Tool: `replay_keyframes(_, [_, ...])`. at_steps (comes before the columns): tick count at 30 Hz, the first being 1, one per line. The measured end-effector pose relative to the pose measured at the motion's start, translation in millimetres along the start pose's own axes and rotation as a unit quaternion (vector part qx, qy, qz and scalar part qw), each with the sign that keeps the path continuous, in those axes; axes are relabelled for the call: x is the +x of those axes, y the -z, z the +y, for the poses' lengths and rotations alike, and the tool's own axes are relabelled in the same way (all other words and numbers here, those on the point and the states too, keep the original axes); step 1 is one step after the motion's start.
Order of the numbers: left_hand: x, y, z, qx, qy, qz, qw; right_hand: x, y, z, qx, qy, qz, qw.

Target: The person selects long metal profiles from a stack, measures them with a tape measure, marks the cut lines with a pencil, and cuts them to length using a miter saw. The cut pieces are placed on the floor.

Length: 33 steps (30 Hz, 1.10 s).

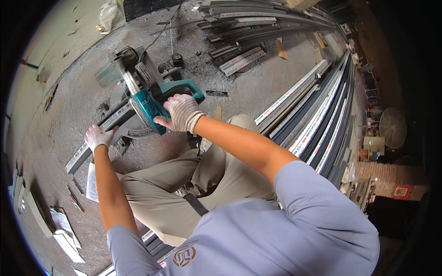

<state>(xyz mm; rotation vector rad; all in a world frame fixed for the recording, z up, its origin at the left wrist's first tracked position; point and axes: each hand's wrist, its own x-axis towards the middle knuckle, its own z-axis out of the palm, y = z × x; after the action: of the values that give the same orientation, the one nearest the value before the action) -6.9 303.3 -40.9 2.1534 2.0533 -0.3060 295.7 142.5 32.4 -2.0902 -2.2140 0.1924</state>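
A teal and black miter saw stands on the floor in front of me, its head over a long dark metal profile. The profile carries a white printed film and lies slanted across the saw's base. My left hand, in a striped glove, is closed over the profile to the left of the saw. My right hand, gloved too, is wrapped round the saw's teal handle. Its thumb stretches along the body. Where the blade meets the profile is hidden behind the saw head.
Long film-covered profiles lie bundled at my right. More profiles and a short offcut lie beyond the saw. A black power cord runs behind it. Papers and a thin red-and-dark tool lie at the left.
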Motion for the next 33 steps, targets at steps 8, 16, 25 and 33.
replay_keyframes(8, [3.6,-5.0,0.3,0.026,-0.011,0.005,1.000,-11.5,-8.5,-1.0,-0.016,-0.010,-0.086,0.996])
replay_keyframes(16, [11.7,-8.0,-2.0,0.021,0.000,-0.023,1.000,-8.3,3.7,-1.6,-0.007,-0.025,-0.111,0.993])
replay_keyframes(25, [24.0,-19.9,-66.2,0.060,-0.078,-0.067,0.993,74.3,118.6,-15.3,-0.036,-0.013,-0.173,0.984])
replay_keyframes(33, [-59.4,10.0,-196.8,0.043,0.010,-0.058,0.997,143.5,133.0,6.8,0.011,-0.011,-0.008,1.000])
